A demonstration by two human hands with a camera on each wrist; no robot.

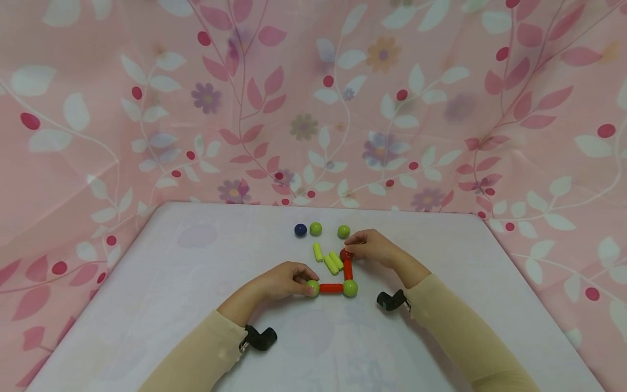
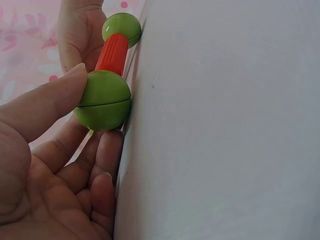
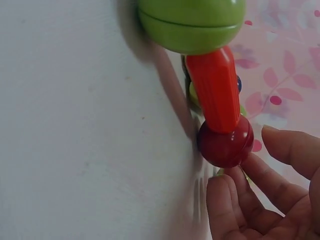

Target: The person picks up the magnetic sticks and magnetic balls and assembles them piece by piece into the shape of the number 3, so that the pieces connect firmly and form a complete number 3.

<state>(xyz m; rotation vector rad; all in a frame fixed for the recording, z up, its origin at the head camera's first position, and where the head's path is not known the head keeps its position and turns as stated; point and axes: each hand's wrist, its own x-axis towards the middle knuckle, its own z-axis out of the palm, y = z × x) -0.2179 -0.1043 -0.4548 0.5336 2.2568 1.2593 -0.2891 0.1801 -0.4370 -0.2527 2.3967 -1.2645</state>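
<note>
My left hand [image 1: 286, 280] pinches a green ball [image 2: 103, 100] between its thumb and fingers. From that ball a red rod [image 1: 331, 288] runs across to a second green ball [image 1: 350, 288] at the corner. Another red rod [image 3: 216, 90] joins the corner ball to a dark red ball [image 3: 226, 142], so the linked pieces form an L on the table. My right hand [image 1: 376, 249] is at the dark red ball. In the right wrist view its thumb [image 3: 290, 147] stands apart from the ball, while the fingers are close behind and below it.
Three yellow-green rods [image 1: 318, 252] lie loose beside the L. Behind them are a navy ball [image 1: 300, 230] and two loose green balls [image 1: 315, 228]. The white table [image 1: 235, 239] ends at a pink floral cloth [image 1: 303, 98].
</note>
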